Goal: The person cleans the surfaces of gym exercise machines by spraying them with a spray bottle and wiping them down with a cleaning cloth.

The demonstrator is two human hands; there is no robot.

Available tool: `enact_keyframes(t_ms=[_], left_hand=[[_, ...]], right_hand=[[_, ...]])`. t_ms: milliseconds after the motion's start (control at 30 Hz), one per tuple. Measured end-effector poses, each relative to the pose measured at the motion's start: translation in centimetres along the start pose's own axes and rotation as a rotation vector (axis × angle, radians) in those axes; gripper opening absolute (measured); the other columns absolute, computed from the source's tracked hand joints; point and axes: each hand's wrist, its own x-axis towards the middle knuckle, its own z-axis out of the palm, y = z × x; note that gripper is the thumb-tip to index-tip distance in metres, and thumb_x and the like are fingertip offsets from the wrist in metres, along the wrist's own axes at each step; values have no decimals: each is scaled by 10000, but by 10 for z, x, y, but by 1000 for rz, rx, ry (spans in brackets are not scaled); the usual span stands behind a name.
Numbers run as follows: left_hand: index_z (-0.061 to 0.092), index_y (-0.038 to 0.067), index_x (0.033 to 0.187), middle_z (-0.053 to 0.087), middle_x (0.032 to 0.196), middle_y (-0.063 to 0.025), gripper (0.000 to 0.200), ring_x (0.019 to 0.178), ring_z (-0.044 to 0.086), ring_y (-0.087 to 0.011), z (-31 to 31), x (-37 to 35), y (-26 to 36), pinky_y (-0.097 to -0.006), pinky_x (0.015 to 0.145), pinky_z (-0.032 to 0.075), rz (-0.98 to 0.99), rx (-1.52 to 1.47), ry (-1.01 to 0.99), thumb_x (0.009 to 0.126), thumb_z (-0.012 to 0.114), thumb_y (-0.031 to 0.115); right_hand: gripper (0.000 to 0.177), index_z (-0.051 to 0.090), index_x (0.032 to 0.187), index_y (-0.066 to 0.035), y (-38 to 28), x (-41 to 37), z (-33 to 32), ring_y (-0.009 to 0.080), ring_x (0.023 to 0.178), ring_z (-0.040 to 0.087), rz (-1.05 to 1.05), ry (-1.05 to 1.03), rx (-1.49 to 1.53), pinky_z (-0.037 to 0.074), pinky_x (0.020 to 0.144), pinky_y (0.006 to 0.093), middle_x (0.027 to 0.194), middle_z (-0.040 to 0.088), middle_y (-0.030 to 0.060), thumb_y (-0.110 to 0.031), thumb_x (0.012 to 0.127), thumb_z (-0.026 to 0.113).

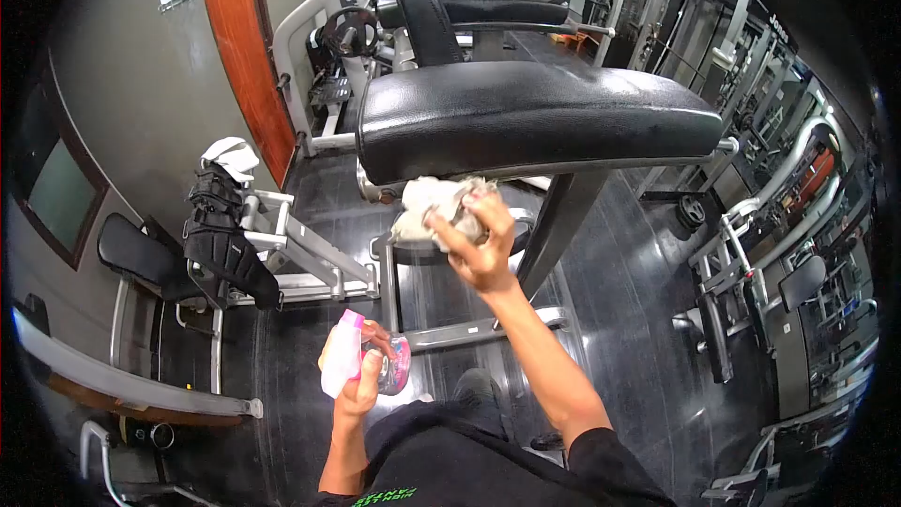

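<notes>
My right hand (483, 249) grips a crumpled whitish cloth (434, 211), its fingers bent over the cloth's right side. The cloth is just below the front edge of a black padded bench (535, 117); whether it touches the pad I cannot tell. Lower and to the left, my left hand (361, 380) is closed round a pink and white bottle (343, 354) with a pink cap. A clear round container with a pink label (398, 366) is at the right side of the same hand, its hold partly hidden by the fingers.
A grey metal frame (450, 333) stands under the bench. On the left, black straps (225, 244) and a white cloth (230, 158) hang on a rack. Gym machines line the right side, with weight plates (690, 214) on the dark floor. A steering-wheel-like disc (350, 33) is behind.
</notes>
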Motion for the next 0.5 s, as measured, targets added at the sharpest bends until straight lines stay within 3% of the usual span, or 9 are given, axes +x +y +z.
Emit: enact_keyframes(t_ms=[100,167,300,367,433,500], left_hand=[[501,-31,1032,562,879,-160,230,642,584,-191,2,2,1,-309,592,490,-12,-16,4,881,568,129],[502,-31,1033,563,880,-159,230,644,586,-192,3,4,-2,-309,591,490,-12,-18,3,877,572,123],[502,-30,1035,563,885,-159,233,649,591,-195,3,-1,-9,-312,591,492,-22,-24,15,872,579,117],[502,-30,1035,562,886,-159,233,649,591,-195,4,-2,-11,-312,590,492,-28,-14,9,875,575,123],[502,-29,1035,561,887,-160,234,650,591,-194,7,0,-11,-312,590,492,-34,-2,3,878,570,130],[458,-9,1054,508,894,-137,308,662,550,-190,11,2,-9,-317,590,464,-71,74,-38,919,512,263]], right_hand=[[448,677,1080,-256,7,-1,0,213,1003,468,78,-105,-68,422,868,377,1020,501,12,-127,651,677],[618,690,1051,-195,4,-12,3,272,966,483,12,-127,-120,432,840,387,1037,509,46,0,468,629],[570,692,1052,-182,4,-38,0,261,930,482,255,-297,-54,436,818,362,1010,547,41,17,523,615],[560,674,1082,-206,10,-42,-11,250,941,496,249,-309,-21,441,798,378,1034,532,46,2,563,639],[560,660,1083,-195,13,-31,-18,270,948,493,197,-42,21,436,806,387,1040,509,68,-2,558,657],[569,634,1102,-194,22,-19,-18,288,955,487,189,100,10,423,815,408,1033,493,84,-15,563,670]])
